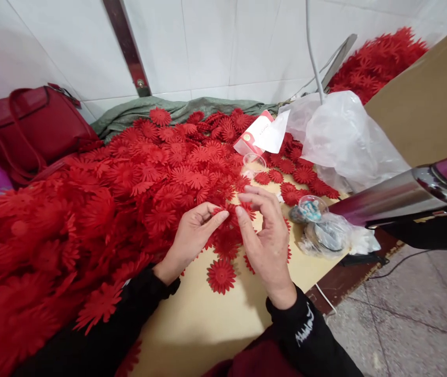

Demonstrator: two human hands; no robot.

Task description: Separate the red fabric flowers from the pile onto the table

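Observation:
My left hand (197, 233) pinches a red artificial flower piece between thumb and fingers above the table. My right hand (266, 238) is just right of it, fingers apart and curved, the thumb close to the held piece; nothing shows clearly in its grip. Beneath my hands lie more red flower pieces, one of them a flat round flower piece (221, 276) on the pale tabletop (192, 319). A large heap of red flower pieces (141, 178) spreads to the left and behind my hands.
A red handbag (23, 128) stands at far left. Behind are a red-and-white box (253, 133) and a clear plastic bag (349, 139). On the right are a small cup of blue-white bits (310, 208), a bagged roll (327, 235) and a purple-silver cylinder (396, 191). Cables hang near the table edge.

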